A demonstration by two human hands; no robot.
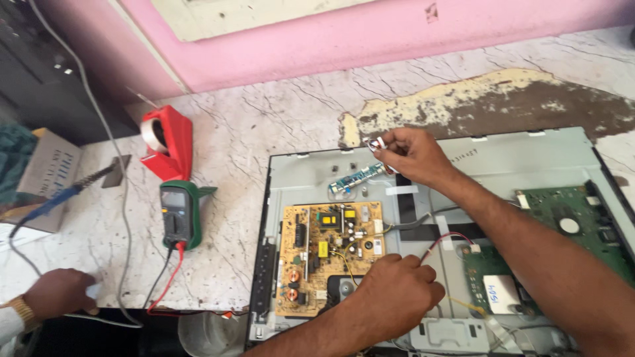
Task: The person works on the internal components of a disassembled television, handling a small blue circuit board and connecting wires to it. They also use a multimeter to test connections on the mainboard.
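1. Across the centre and right of the frame lies an opened flat-screen television back panel (529, 155), face down on the marble-patterned table (264, 119), so its boards sit exposed and within easy reach.
2. Low in the middle, the left hand (393, 297) is curled into a loose fist over the lower edge of the tan power board (327, 254). Its fingers seem closed on thin wiring, with a red wire (443, 239) emerging just to its right; what exactly it grips I cannot tell.
3. Higher up, the right hand (413, 153) pinches a small connector (377, 143) between thumb and fingertips, lifted just above the narrow blue-green strip board (357, 178) at the panel's upper middle.
4. At the right edge sits a green main board (582, 221), with a smaller green board (489, 271) below it bearing a white label.
5. Left of the panel, a green-cased multimeter (177, 215) lies face up, its red and black leads trailing to the table's lower edge, likely kept close for testing.
6. Just above the meter stands a red tape dispenser (169, 142) holding a roll of tape.
7. At far left lies a cardboard box (46, 175), contents unseen; below it another person's hand (59, 294), wearing a gold watch, rests on the table.
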